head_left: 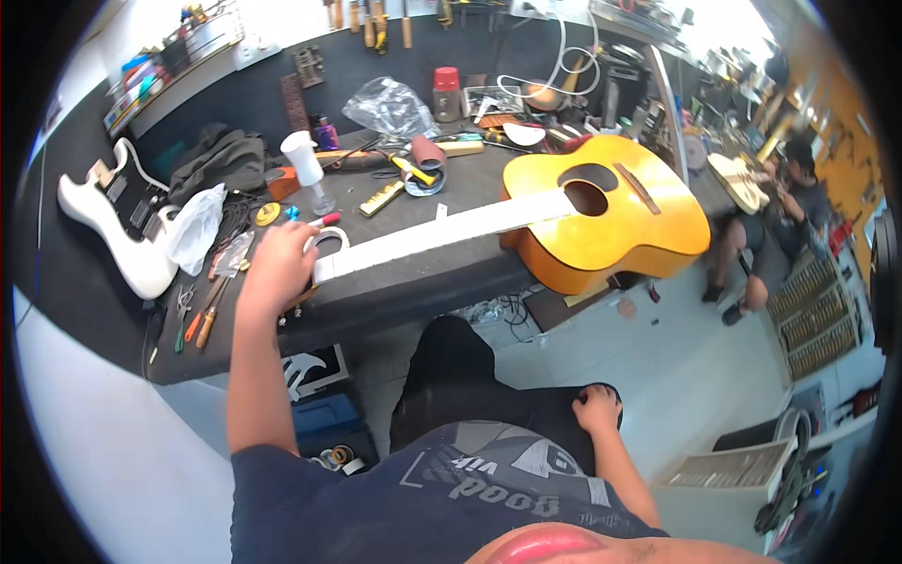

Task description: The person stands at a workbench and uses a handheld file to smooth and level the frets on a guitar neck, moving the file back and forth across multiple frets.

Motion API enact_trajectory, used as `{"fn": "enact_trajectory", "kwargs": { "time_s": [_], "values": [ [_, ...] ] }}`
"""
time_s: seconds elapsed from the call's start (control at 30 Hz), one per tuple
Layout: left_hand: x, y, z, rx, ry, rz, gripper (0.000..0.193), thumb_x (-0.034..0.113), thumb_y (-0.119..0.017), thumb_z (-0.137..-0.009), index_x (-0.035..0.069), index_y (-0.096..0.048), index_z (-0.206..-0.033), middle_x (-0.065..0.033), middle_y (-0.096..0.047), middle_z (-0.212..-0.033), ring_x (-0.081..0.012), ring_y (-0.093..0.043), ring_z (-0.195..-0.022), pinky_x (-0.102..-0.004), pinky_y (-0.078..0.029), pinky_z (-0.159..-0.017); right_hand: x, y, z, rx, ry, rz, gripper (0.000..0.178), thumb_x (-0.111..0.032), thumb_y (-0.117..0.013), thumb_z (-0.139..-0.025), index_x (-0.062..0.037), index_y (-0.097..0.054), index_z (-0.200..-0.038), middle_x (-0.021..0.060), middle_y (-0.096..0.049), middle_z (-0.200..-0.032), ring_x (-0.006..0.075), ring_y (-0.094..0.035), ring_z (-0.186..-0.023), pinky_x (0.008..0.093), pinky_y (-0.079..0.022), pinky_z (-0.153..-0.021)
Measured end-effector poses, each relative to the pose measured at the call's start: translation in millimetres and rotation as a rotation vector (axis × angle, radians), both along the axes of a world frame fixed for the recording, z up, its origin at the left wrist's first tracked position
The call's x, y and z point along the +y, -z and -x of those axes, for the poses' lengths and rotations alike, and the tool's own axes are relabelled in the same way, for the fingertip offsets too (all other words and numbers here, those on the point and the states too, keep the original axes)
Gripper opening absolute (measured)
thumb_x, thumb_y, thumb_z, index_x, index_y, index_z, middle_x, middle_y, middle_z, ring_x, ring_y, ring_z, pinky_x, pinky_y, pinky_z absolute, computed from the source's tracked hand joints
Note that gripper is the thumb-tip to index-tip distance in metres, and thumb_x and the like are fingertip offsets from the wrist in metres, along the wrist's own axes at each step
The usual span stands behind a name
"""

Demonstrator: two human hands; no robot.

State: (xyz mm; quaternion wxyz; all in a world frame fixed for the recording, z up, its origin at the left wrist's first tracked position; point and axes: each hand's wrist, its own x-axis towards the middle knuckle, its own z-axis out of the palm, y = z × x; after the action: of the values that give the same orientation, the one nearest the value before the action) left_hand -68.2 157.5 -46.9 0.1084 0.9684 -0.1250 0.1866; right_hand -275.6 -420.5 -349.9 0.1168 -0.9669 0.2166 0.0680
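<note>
A yellow-orange acoustic guitar (615,221) lies face up on the dark workbench, its neck pointing left. White strips (442,235) cover its fingerboard. At the neck's far left end, my left hand (280,268) is over the headstock, fingers bent and close together. Right beside the fingertips is a white ring-shaped roll (331,241), apparently tape. What the fingers grip is hidden under the hand. My right hand (598,410) rests on my right knee with fingers loosely spread and nothing in it.
A white electric guitar body (117,230) lies at the bench's left, near pliers and screwdrivers (209,310). A clear plastic bag (390,108), a red-capped jar (446,94) and cables stand behind. At far right, a seated person (799,188) holds a pale guitar (738,183).
</note>
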Motion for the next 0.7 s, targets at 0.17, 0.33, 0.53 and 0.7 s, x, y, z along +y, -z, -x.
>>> {"fn": "enact_trajectory", "kwargs": {
  "time_s": [0.17, 0.33, 0.53, 0.7],
  "values": [
    [-50, 29, 74, -0.145, 0.225, 0.312, 0.019, 0.004, -0.076, -0.093, 0.002, -0.078, -0.112, -0.0154, -0.078, -0.118, -0.0370, -0.071, -0.117, -0.0458, -0.055, -0.107, -8, -17, 8, -0.042, 0.084, -0.019, 0.032, -0.035, -0.075, -0.089, -0.0177, -0.082, -0.115, 0.0082, -0.074, -0.138, 0.0360, -0.057, -0.143, 0.0605, -0.044, -0.119],
    [-83, 50, 62, 0.060, 0.390, 0.283, 0.012, 0.005, -0.074, -0.095, 0.002, -0.078, -0.106, -0.0193, -0.081, -0.101, -0.0400, -0.078, -0.093, -0.0461, -0.062, -0.084, -14, -20, 17, -0.049, 0.079, -0.047, 0.032, -0.034, -0.076, -0.090, -0.0145, -0.082, -0.115, 0.0084, -0.073, -0.139, 0.0365, -0.056, -0.143, 0.0614, -0.041, -0.120],
    [-113, 37, 44, -0.022, 0.508, 0.377, 0.012, 0.009, -0.074, -0.096, 0.003, -0.079, -0.105, -0.0182, -0.081, -0.098, -0.0382, -0.079, -0.092, -0.0465, -0.064, -0.083, -14, -14, 24, -0.067, 0.106, -0.026, 0.034, -0.034, -0.077, -0.087, -0.0149, -0.083, -0.114, 0.0090, -0.074, -0.141, 0.0385, -0.053, -0.149, 0.0626, -0.038, -0.124],
    [-129, 12, 21, -0.036, 0.571, 0.342, 0.012, 0.009, -0.074, -0.097, 0.004, -0.079, -0.106, -0.0175, -0.081, -0.096, -0.0382, -0.079, -0.091, -0.0459, -0.064, -0.083, -12, -26, 17, 0.035, 0.107, -0.047, 0.039, -0.037, -0.079, -0.089, -0.0160, -0.084, -0.121, 0.0098, -0.069, -0.150, 0.0397, -0.047, -0.154, 0.0652, -0.033, -0.127]
  ]
}}
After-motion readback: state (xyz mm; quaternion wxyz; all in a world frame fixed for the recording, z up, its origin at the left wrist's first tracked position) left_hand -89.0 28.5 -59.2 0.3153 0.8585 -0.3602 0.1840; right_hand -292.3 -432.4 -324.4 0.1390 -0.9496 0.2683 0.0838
